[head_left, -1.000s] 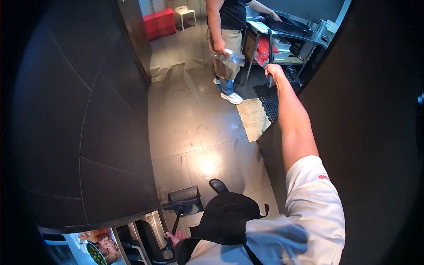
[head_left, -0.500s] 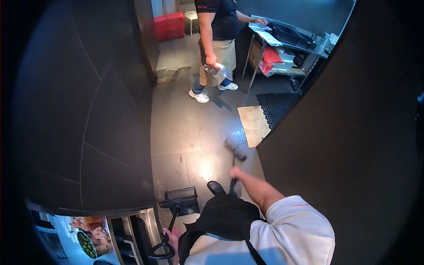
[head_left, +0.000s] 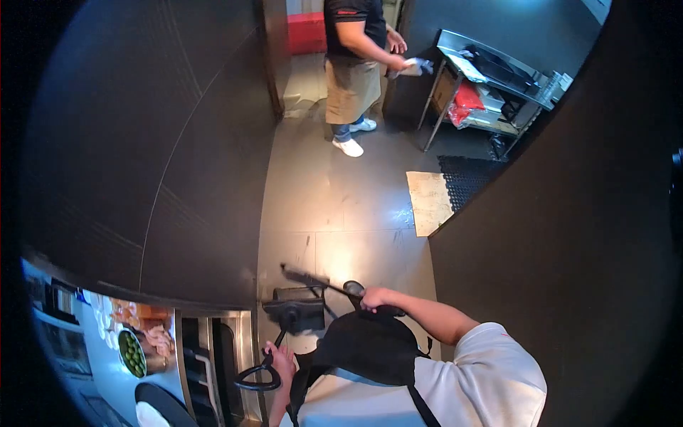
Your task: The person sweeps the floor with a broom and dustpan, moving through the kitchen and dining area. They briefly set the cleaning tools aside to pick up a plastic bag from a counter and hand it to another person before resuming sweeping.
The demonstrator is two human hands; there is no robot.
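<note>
My left hand (head_left: 283, 358) is closed on the handle of a black long-handled dustpan (head_left: 299, 313), just below the pan and beside the handle's black loop (head_left: 257, 378). The pan rests on the floor in front of me. My right hand (head_left: 373, 299) grips a dark broom (head_left: 306, 276), whose thin dark end reaches left over the upper edge of the dustpan. A black shoe tip (head_left: 353, 287) shows beside the right hand. Part of the broom is hidden by my hand and black apron.
Ahead stands another person (head_left: 353, 78) in a tan apron, holding a cloth (head_left: 417, 67). A metal table (head_left: 498, 80), black mat (head_left: 466, 178) and cardboard piece (head_left: 429, 203) lie ahead right. Dark walls flank the floor; a counter (head_left: 114, 381) is at lower left.
My right hand has drawn back, and the broom has swung left to the dustpan. The other person has turned and raised the hand with the cloth. The view has shifted slightly.
</note>
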